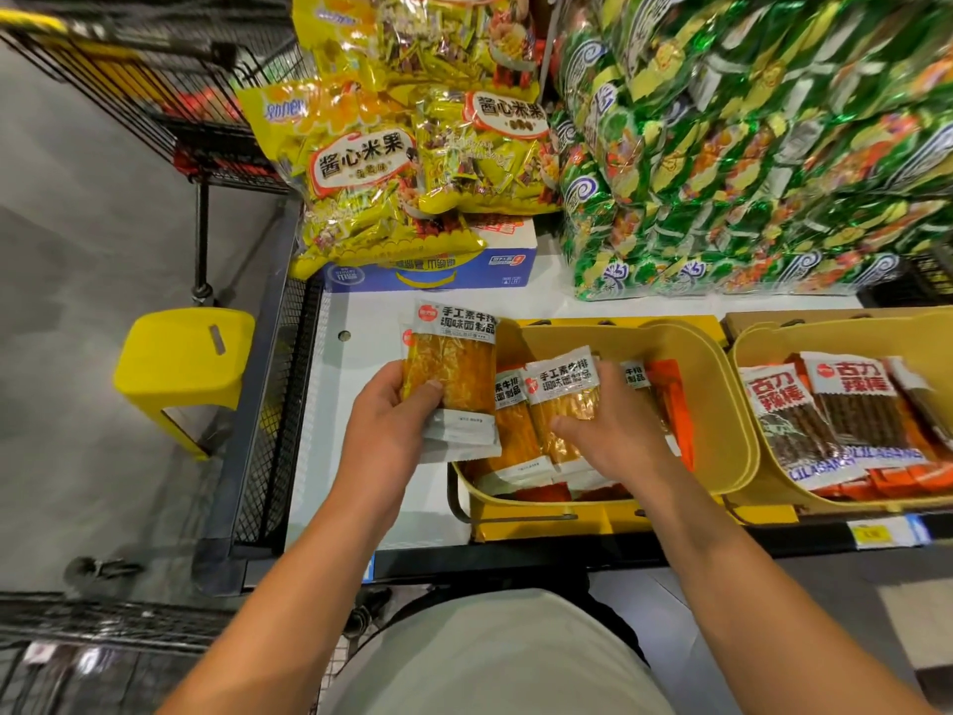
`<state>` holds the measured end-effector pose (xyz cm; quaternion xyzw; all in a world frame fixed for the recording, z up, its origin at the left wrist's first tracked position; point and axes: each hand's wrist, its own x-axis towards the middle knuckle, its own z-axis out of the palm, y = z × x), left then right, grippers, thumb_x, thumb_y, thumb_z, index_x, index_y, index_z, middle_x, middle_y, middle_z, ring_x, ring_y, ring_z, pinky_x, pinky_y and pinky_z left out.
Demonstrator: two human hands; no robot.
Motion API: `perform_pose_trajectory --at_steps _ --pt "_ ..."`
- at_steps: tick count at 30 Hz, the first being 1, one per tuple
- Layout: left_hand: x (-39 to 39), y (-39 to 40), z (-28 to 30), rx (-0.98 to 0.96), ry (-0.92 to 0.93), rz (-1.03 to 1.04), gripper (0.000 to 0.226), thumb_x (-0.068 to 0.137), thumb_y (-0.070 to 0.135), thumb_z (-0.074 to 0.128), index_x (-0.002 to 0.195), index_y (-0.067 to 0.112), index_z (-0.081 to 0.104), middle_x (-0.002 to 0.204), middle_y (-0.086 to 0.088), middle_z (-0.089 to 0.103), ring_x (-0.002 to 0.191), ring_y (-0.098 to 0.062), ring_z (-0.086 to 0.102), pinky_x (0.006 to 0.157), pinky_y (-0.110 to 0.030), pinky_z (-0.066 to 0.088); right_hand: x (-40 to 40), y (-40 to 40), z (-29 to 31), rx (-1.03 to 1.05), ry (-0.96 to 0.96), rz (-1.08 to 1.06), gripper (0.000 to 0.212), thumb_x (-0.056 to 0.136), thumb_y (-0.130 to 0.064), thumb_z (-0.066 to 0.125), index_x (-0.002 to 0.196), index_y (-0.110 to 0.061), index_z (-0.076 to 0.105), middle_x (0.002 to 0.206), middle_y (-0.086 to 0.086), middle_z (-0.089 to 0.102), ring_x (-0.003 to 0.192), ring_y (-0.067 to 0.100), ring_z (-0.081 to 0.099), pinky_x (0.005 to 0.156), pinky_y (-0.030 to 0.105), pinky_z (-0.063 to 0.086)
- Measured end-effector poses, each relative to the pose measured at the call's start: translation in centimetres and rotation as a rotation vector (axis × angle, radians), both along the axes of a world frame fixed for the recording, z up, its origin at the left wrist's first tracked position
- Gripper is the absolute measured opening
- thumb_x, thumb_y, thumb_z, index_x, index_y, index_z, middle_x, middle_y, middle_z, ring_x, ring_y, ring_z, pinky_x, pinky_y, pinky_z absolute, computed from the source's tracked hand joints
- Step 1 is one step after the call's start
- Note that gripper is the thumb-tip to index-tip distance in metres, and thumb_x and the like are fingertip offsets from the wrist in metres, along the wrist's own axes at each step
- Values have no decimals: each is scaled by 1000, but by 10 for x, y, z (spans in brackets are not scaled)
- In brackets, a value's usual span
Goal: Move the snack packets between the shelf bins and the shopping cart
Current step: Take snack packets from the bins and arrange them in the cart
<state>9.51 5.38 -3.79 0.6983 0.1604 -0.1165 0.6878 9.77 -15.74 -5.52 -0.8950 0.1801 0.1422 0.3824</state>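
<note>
The left hand (399, 405) grips an orange snack packet (449, 376) by its lower half, thumb curled across the clear front and fingers hidden behind it. The packet stands nearly upright, held just left of the yellow bin (722, 399) and above the white shelf (356, 456), its bottom seal overlapping the bin's left rim. It is a flat plastic sachet: a white printed band with black characters at the top, a glossy transparent window showing orange-yellow strips, and a white crimped seal at the bottom.

The right hand (606, 430) reaches down into the same bin, thumb and fingers curled round a second packet (564, 399) of the same kind, which tilts up from the pile. More such packets (513, 430) lie overlapping in the bin beneath, with flat orange sachets (670, 399) to the right of them.

The bin is smooth moulded plastic with rounded corners and a thick rolled rim. Just to its right sits a second yellow bin (763, 456) holding dark brown stick snacks (845, 410) in clear packets with white headers.

Behind on the shelf, crinkly yellow bags (361, 162) rest on a blue and white carton (438, 270), beside a stack of shiny green bags (748, 147). A black wire-mesh cart (154, 80) stands at the upper left, and a yellow plastic stool (180, 363) sits on the grey floor.
</note>
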Motion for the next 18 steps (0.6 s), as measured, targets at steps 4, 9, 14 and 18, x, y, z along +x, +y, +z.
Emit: perform_pose_trajectory --at_steps 4,9,14,18 --pt "-1 -2 2 28 -9 -6 15 102 19 52 106 12 65 98 -9 74 93 -30 70 92 -55 54 -11 -1 0 59 -85 -21 93 84 -16 80 155 -28 21 119 -13 56 104 14 56 91 31 47" --pt "-9 -6 3 52 -47 -11 13 99 21 56 104 12 64 97 -12 73 93 -33 69 91 -57 54 -20 -5 1 43 -67 27 52 84 -22 78 128 -24 51 109 -10 64 86 6 58 66 20 43" --pt "-15 -12 5 119 -104 -32 23 84 36 56 97 18 63 91 -9 69 91 -32 65 89 -58 52 -27 -9 -1 99 35 94 61 92 -20 64 141 -26 28 113 -3 62 91 16 62 72 34 51" --pt "-20 -15 5 158 -130 -28 16 88 32 57 97 21 63 92 -6 69 90 -27 67 87 -55 54 -30 -16 6 197 -27 -4 49 95 -16 61 135 -29 35 101 -13 59 79 3 58 57 19 45"
